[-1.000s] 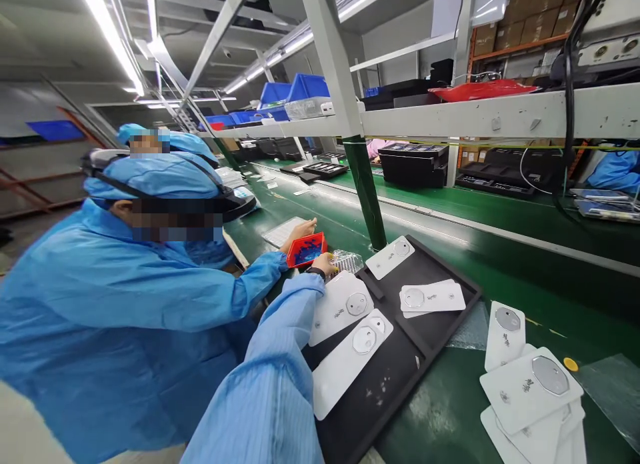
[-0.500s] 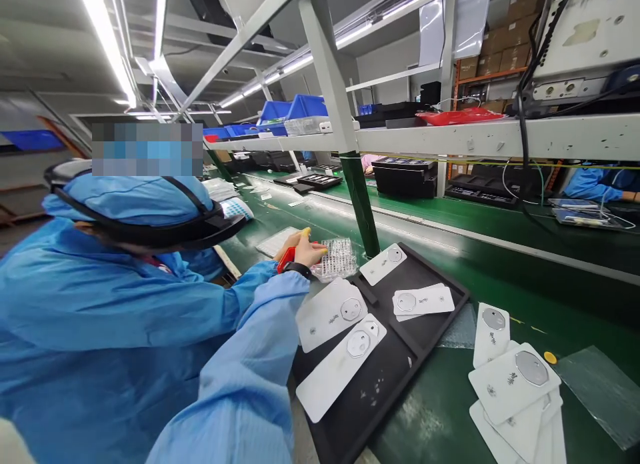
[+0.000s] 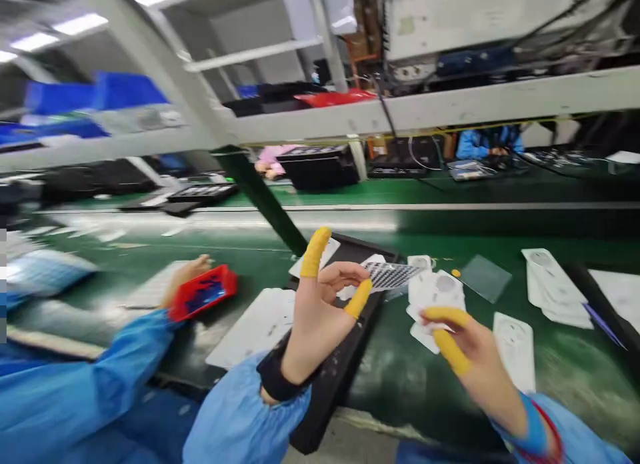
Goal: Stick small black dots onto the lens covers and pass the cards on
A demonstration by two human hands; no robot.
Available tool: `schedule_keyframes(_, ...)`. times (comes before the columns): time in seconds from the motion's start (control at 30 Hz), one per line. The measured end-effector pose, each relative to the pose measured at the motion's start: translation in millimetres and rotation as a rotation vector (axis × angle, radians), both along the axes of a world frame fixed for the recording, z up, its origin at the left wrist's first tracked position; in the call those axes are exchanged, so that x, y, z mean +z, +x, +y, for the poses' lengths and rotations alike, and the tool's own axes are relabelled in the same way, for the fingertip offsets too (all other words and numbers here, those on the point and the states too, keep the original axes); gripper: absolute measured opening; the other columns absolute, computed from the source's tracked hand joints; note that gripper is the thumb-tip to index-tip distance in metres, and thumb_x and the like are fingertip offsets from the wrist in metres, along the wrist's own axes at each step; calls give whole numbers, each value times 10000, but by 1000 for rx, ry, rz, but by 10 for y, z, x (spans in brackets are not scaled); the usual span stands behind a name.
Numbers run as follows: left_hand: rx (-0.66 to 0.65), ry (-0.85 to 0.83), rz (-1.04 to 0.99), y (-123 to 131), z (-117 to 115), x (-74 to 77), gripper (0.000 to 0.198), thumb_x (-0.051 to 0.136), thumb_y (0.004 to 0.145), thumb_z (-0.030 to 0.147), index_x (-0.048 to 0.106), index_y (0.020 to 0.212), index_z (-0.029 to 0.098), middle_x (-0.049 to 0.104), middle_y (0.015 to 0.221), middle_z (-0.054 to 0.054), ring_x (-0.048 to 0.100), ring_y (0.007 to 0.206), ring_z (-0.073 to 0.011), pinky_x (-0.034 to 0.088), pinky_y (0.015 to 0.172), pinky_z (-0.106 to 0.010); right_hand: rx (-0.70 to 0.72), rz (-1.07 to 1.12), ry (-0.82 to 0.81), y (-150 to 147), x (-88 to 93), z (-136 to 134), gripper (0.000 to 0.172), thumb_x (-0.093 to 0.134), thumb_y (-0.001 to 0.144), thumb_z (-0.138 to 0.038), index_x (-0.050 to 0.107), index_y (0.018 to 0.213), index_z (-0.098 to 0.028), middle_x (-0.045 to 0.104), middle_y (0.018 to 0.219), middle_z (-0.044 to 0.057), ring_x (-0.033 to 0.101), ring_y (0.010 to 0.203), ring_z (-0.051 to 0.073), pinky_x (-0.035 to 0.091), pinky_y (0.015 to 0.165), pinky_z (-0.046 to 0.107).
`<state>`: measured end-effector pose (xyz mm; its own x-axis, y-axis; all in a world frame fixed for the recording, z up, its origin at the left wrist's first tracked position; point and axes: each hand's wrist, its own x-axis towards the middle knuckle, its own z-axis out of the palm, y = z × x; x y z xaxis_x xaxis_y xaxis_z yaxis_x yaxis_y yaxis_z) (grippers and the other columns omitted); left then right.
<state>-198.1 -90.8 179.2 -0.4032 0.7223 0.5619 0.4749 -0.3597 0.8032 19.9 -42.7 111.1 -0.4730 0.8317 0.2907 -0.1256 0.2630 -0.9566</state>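
My left hand point(image 3: 320, 317), with yellow finger covers and a black wristband, pinches a thin clear sheet with rows of dark marks point(image 3: 393, 275). The sheet hangs over the far end of a black tray point(image 3: 345, 377) that has white cards in it. My right hand point(image 3: 477, 354), also in yellow finger covers, has its thumb and forefinger drawn close together in front of a loose pile of white cards point(image 3: 445, 287). Anything between those fingertips is too small to make out. More white cards point(image 3: 250, 327) lie left of the tray, partly behind my left wrist.
At left, a co-worker's hand point(image 3: 185, 274) is beside a red bin point(image 3: 205, 294) of blue pieces. A green post point(image 3: 260, 197) rises behind the tray. White cards point(image 3: 555, 287) and a clear film point(image 3: 485, 277) lie on the green bench at right.
My view has swung right. My left hand has drawn away from the packed clear sheets beside the co-worker and now holds a sheet over the tray. My right hand has come into view.
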Motion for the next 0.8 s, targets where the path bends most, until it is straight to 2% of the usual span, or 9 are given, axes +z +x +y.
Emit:
schedule_keyframes(0.1, -122, -37, -74, 473, 22, -219, 882, 734, 731, 119, 311, 1487, 284, 707, 821, 24, 718, 758, -161, 627, 711, -305, 45, -9, -31, -234, 115, 121, 571, 607, 786, -746, 651, 938, -198, 727, 924, 87, 703, 839, 221, 596, 775, 363)
schedule_keyframes(0.23, -215, -59, -127, 674, -10, -363, 908, 758, 711, 95, 313, 1477, 296, 715, 870, 23, 745, 776, -157, 646, 706, -281, -30, -104, 48, -220, 211, 194, 468, 636, 817, -666, 611, 816, -198, 688, 822, 45, 656, 780, 187, 555, 774, 335)
schedule_keyframes(0.4, -336, -57, -97, 707, -64, -318, 739, 705, 762, 68, 413, 1401, 298, 757, 1006, -29, 766, 864, -183, 649, 763, -296, 40, -101, 140, -23, 223, 225, 365, 559, 926, -542, 625, 849, -191, 685, 836, 39, 644, 793, 177, 522, 761, 306)
schedule_keyframes(0.5, -353, -98, -143, 678, -50, -258, 614, 720, 788, 147, 469, 1334, 273, 777, 931, -45, 776, 748, -208, 651, 625, -284, 103, -102, 210, 37, 227, 306, 415, 507, 949, -564, 635, 835, -187, 674, 829, 40, 622, 788, 177, 495, 754, 307)
schedule_keyframes(0.6, -211, -81, -58, 607, 0, -230, 590, 783, 732, 214, 526, 1262, 250, 725, 718, 20, 706, 562, -167, 592, 505, -259, 140, -78, 190, 60, 249, 365, 463, 487, 948, -600, 628, 779, -193, 657, 793, 30, 613, 772, 171, 484, 749, 300)
schedule_keyframes(0.7, 28, -65, 153, 530, 58, -232, 642, 784, 702, 232, 536, 1294, 232, 664, 686, 48, 634, 604, -148, 572, 615, -291, 159, -117, 194, 63, 283, 368, 474, 469, 962, -588, 612, 745, -192, 641, 767, 23, 602, 755, 163, 472, 747, 296)
schedule_keyframes(0.8, 173, -142, 286, 474, 96, -220, 640, 757, 692, 262, 557, 1298, 211, 650, 736, 40, 601, 654, -157, 547, 711, -333, 227, -187, 241, 56, 306, 339, 480, 443, 983, -557, 593, 718, -186, 626, 748, 24, 583, 728, 156, 454, 726, 294)
